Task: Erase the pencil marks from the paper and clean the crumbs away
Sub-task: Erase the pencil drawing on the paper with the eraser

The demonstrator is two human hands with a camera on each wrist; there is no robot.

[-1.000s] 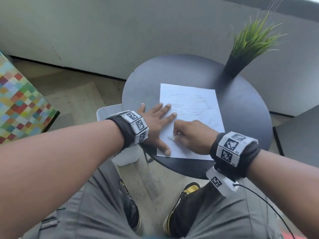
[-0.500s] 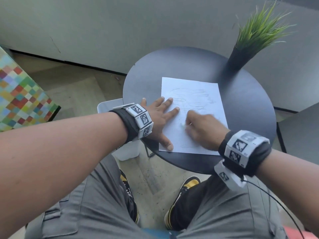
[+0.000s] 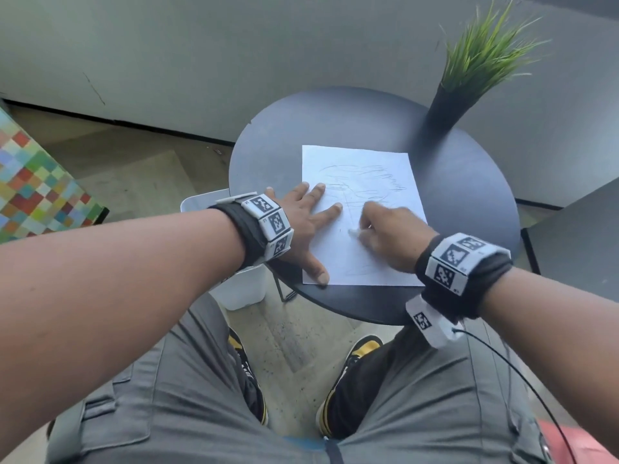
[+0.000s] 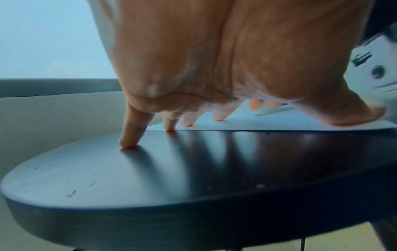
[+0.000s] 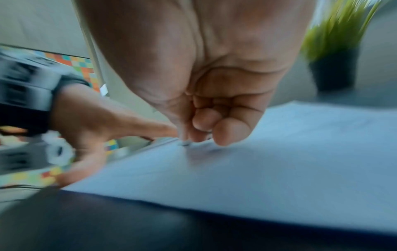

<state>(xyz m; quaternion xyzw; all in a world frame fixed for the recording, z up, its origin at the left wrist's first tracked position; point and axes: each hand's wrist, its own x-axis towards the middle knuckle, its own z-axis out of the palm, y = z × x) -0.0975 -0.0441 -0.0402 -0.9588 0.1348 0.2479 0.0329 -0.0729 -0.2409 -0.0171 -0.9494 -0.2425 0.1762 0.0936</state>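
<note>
No words we can read — only gray scribbles on the paper (image 3: 360, 209), which lies on the round table (image 3: 469, 202). Our right hand (image 3: 390, 234) has slid back down the page, curled, pinching a white eraser (image 3: 355, 233). Our left hand (image 3: 306, 222) stays spread flat, pressing the paper's left edge.

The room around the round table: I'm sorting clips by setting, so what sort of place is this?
Probably a lounge or casual office corner: a small round dark side table, a potted grass plant on it, and a checkered colourful seat beside it.
</note>
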